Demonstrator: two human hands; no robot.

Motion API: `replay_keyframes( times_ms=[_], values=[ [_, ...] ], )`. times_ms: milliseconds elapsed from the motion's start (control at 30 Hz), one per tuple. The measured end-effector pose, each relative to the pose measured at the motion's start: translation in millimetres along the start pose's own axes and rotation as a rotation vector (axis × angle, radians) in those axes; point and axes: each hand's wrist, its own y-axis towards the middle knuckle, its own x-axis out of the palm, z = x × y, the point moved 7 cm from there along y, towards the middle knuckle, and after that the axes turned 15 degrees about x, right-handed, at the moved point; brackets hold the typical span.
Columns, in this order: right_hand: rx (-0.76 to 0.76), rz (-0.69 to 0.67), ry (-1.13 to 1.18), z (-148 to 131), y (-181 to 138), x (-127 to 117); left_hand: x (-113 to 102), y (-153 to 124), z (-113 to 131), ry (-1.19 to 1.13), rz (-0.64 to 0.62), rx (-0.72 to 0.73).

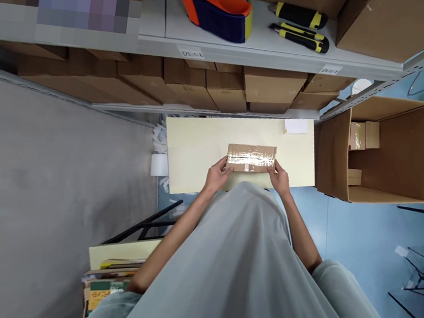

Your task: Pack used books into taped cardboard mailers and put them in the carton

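A small brown cardboard parcel (251, 158), sealed with shiny clear tape along its top, lies on a pale yellow table (197, 152). My left hand (218, 174) grips its left end, fingers curled round the edge. My right hand (279, 178) holds the right end the same way. Both hands sit at the table's near edge, just above my grey shirt.
A large open carton (388, 153) with small boxes inside stands right of the table. A white card (296, 126) lies at the table's far edge. On the shelf above are an orange tape dispenser (217, 9) and two yellow-black utility knives (299, 26). Brown boxes fill the shelf behind the table.
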Motion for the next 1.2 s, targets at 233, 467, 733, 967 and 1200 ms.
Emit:
replay_keyframes(
  times_ms=[233, 467, 733, 967, 1200],
  values=[
    [0.017, -0.065, -0.167, 9, 6, -33, 28, -10, -12, -0.017, 0.028, -0.125],
    [-0.026, -0.063, -0.065, 7, 29, -35, 29, -2, -8, 0.054, 0.149, -0.144],
    [-0.094, -0.038, -0.222, -6, 27, -42, 37, -1, 33, 0.134, 0.225, -0.155],
    [-0.123, 0.058, -0.011, -2, -31, -91, 46, -41, 80, 0.088, 0.227, -0.090],
    [-0.134, 0.136, 0.063, 22, -98, -141, 64, -106, 111, -0.022, 0.201, -0.005]
  ],
)
